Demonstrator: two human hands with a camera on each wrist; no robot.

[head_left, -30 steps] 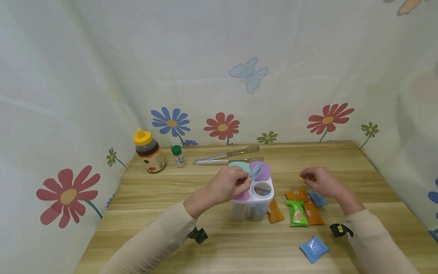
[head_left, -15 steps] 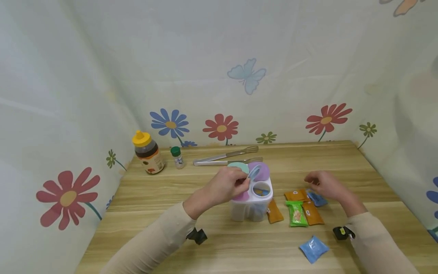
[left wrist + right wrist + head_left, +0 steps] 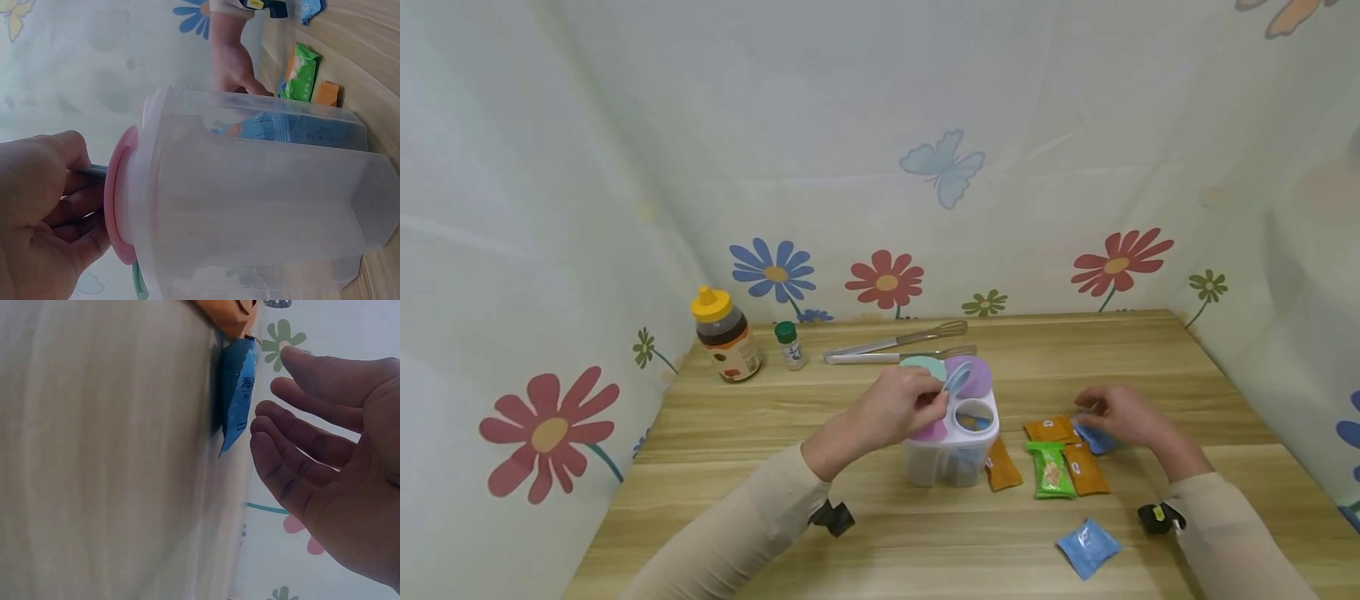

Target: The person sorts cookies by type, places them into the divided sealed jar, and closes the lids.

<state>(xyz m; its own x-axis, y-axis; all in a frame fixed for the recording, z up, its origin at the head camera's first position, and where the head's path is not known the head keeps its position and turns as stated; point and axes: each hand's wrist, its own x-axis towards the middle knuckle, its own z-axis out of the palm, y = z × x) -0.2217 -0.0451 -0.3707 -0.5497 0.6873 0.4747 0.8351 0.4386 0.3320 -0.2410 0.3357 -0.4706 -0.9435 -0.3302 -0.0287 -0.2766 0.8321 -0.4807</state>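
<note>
My left hand [image 3: 891, 408] pinches a light blue lid [image 3: 958, 377], held tilted above a clear storage box [image 3: 262, 194] with a white top. One round opening [image 3: 974, 415] in that top is uncovered, and packets show inside. Green [image 3: 922, 365], purple [image 3: 972, 377] and pink [image 3: 119, 194] lids cover the other openings. Above the table, my right hand [image 3: 1123, 413] hovers with loosely bent fingers and nothing in its grasp. Just below it lies a blue packet [image 3: 239, 390]; in the right wrist view a gap separates them.
Orange packets [image 3: 1086, 469] and a green packet [image 3: 1052, 471] lie right of the box. Nearer me is another blue packet [image 3: 1088, 547]. Behind are metal tongs [image 3: 887, 353], a small green-capped shaker [image 3: 790, 346] and a yellow-capped jar [image 3: 727, 337].
My right hand has moved slightly right and lower, toward the blue packet beside the orange ones. The left hand keeps holding the light blue lid in the same place.
</note>
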